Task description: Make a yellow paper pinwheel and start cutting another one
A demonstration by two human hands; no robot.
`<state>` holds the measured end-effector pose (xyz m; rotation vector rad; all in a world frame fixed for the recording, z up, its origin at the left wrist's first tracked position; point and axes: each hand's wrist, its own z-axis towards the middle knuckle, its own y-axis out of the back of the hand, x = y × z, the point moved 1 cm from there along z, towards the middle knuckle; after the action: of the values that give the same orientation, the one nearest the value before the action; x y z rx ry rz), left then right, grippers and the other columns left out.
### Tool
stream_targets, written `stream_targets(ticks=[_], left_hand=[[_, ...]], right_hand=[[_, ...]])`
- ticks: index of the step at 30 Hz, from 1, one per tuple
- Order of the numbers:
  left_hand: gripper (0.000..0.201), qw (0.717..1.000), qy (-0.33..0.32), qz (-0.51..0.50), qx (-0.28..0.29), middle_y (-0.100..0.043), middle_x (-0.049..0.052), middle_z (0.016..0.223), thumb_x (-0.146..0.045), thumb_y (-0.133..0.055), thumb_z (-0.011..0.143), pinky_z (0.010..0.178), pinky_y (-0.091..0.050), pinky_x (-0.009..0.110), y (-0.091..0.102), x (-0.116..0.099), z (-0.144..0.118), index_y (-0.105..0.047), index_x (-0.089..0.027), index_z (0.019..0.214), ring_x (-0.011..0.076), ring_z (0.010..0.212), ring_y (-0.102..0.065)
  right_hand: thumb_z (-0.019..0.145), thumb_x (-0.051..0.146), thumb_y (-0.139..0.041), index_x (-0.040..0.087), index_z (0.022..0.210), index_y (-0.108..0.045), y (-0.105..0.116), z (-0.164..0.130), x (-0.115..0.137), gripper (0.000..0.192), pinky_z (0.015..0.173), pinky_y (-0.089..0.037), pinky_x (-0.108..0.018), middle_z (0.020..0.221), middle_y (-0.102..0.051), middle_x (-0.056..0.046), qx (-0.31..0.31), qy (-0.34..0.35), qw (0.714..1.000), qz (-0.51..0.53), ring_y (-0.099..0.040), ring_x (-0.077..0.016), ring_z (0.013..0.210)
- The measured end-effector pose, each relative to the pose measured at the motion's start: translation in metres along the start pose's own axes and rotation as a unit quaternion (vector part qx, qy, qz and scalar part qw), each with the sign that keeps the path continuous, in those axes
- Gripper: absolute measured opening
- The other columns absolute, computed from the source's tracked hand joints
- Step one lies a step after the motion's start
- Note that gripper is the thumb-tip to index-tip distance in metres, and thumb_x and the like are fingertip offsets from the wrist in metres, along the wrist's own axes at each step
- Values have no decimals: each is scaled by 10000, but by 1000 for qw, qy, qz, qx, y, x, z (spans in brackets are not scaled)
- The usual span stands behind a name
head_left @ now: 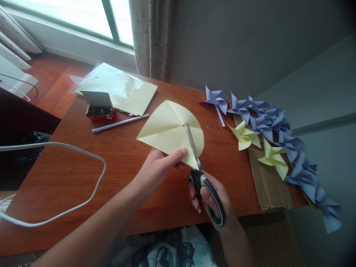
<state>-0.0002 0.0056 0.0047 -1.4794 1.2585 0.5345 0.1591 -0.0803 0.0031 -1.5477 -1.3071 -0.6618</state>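
Reddish wood desk (83, 174) pushed up against a grey wall, window w/ a curtain (150, 37) at the back left, daylight coming in.

Only one view, head cam looking down. Left hand (155, 170) pinches the near edge of a pale yellow paper sheet (167, 129), thumb on top, fingers underneath, so it's closed on the paper and lifts it a bit off the desk. The sheet has diagonal creases meeting at a small dot in the middle, and its right edge looks rounded. Right hand (211, 196) is around the black/grey handles of a pair of scissors (198, 170), fingers through the loops. Blades are nearly together, lying across the sheet and pointing to the center dot, tip just short of it.

Other stuff: at the back left a stack of yellow paper in a clear plastic sleeve (119, 87), an open red box of small dark bits (98, 107) just in front of it (can't tell what's inside), and a thin white stick (119, 123) lying flat nearby. White cable (69, 148) loops over the left part of the desk. On the right, finished pinwheels: a long row of purple pinwheels (278, 129) along the wall side, two yellow pinwheels (258, 146) next to them, partly on a corrugated cardboard piece (269, 181) at the desk edge. Some tiny specks on the wood btw the sheet and the pinwheels.
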Motion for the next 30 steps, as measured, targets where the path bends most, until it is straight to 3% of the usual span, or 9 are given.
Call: stream_targets(ticks=[13,30], left_hand=[[247,1000,-1,13,0,-633,8,688,-361,-759,836,566,-424,230,1,1,0,-655,-148,766,116,619,-541],[248,1000,-8,20,5,-627,8,685,-357,-750,843,554,-422,229,1,1,1,-644,-147,764,115,617,-538]], right_hand=[[807,565,-752,205,855,-660,-3,-1,0,374,465,-365,-215,733,-558,-9,-17,-4,1000,-3,-470,-101,534],[878,557,-690,173,878,-644,-3,-1,0,388,473,-405,-208,728,-550,-5,8,10,1000,-28,-472,-90,540]])
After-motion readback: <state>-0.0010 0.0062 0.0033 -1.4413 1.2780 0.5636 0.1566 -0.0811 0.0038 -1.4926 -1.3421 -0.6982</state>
